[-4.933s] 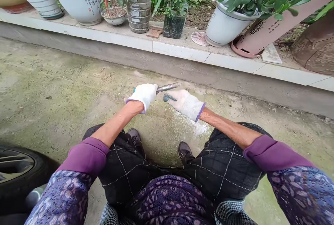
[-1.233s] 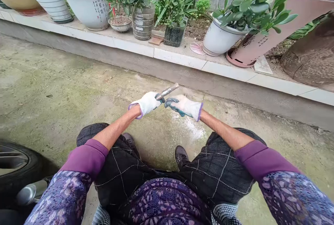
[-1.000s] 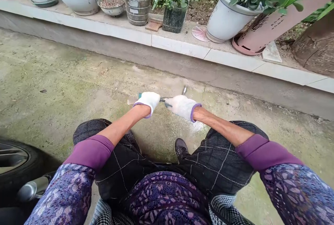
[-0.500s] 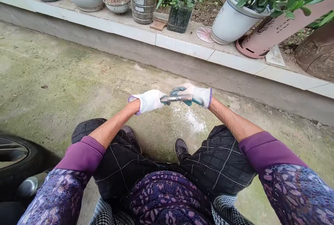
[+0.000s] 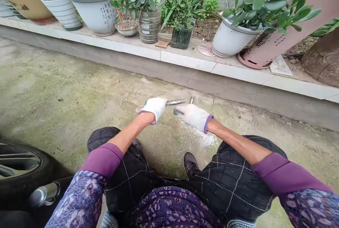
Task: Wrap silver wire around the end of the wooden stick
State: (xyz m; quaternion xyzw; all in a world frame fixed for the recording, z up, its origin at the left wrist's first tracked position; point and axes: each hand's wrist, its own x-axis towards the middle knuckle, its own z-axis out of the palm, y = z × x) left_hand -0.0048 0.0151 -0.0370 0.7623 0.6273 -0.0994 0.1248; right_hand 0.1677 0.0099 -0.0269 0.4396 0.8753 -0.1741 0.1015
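Taking the tiled ledge as our mark, we find a tyre at far left, well apart from the ledge on our side. In front of the ledge, our left hand is wrapped round a metal rod, probably gripped at one end so the rest juts free. Beside it, our right hand has its fingers curled; a short metal piece pokes out beyond, towards the ledge. The palm is hidden, so we cannot tell whether that piece is gripped. We judge the hands sit close so both metals meet. White powder lies farther from the ledge.

As for materials, the tyre is round black rubber; the gloves are pale knit with purple cuffs; the rod is slender, silvery; the powder looks fine, scattered over rough, mossy concrete.
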